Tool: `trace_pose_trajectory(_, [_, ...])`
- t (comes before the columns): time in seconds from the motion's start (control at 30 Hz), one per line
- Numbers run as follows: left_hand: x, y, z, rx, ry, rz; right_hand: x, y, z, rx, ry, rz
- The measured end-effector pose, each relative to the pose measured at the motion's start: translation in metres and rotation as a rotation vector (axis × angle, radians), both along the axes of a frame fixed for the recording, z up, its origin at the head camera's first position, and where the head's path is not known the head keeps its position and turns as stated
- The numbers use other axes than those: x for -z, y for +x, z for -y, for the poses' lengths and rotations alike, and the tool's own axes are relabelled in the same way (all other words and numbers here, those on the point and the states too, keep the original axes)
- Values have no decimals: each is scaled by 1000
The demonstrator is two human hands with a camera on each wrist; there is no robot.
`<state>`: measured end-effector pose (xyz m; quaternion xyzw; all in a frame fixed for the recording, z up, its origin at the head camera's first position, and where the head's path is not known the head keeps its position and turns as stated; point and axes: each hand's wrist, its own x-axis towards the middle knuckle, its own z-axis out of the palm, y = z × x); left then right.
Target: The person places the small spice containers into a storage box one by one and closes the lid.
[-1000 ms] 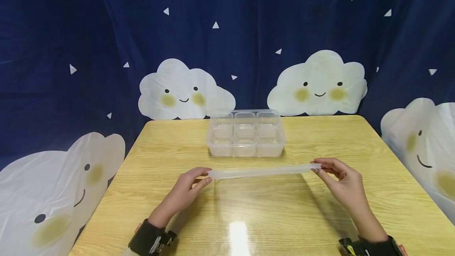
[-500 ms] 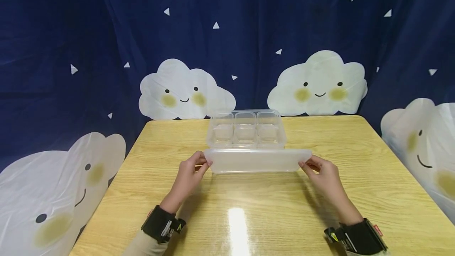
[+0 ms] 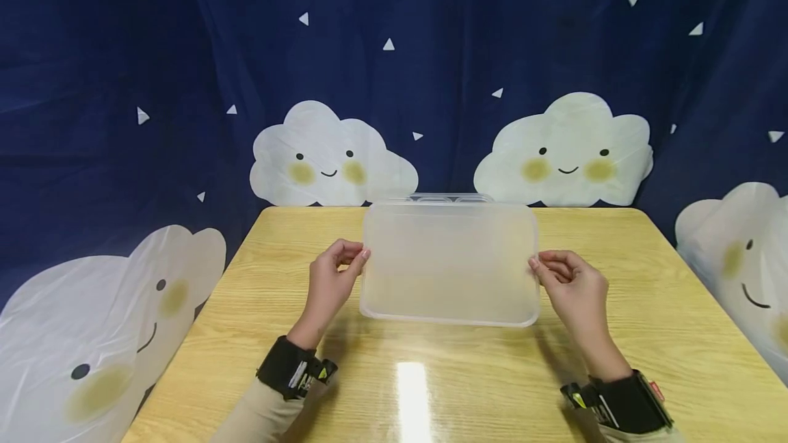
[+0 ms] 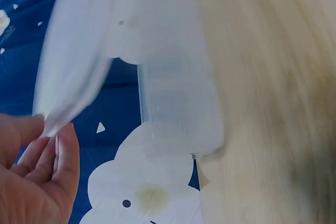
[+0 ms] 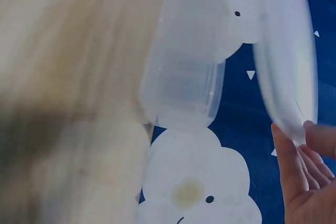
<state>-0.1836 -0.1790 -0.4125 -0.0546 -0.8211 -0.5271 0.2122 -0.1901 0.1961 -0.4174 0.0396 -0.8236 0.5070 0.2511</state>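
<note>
A translucent white rectangular lid (image 3: 449,262) hangs above the table, its broad face turned to the head camera. My left hand (image 3: 332,279) pinches its left edge between thumb and fingers. At the opposite edge, my right hand (image 3: 572,289) pinches it in the same way. Behind the lid stands a clear plastic container, of which only the back rim (image 3: 452,196) shows in the head view. Both wrist views show the side of this container (image 4: 181,93) on the table, apart from the lid. Motion blurs the lid in those views.
The wooden table (image 3: 468,381) reaches back to a dark blue curtain (image 3: 443,53) with cloud prints and small white triangles. A black strap (image 3: 284,368) with a small device sits on each wrist. Light glares off the table's near part.
The lid has tipped from nearly edge-on to showing its whole face. It now covers most of the container, whose compartments were visible before. Both hands have kept their pinch and moved up.
</note>
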Motion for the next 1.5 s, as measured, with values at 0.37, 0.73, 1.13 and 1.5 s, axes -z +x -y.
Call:
trace_pose_trajectory(0.37, [-7, -21, 6, 37, -81, 60, -20, -17, -4, -139, 55, 78])
trace_pose_trajectory(0.73, [-29, -92, 9, -14, -153, 74, -41, -87, 8, -81, -251, 247])
trace_pose_trajectory(1.13, [-1, -120, 7, -41, -167, 160, -14, -117, 18, -128, -116, 343])
trace_pose_trajectory(1.5, [16, -124, 4, -72, -210, 203, 9, -121, 23, -85, -56, 387])
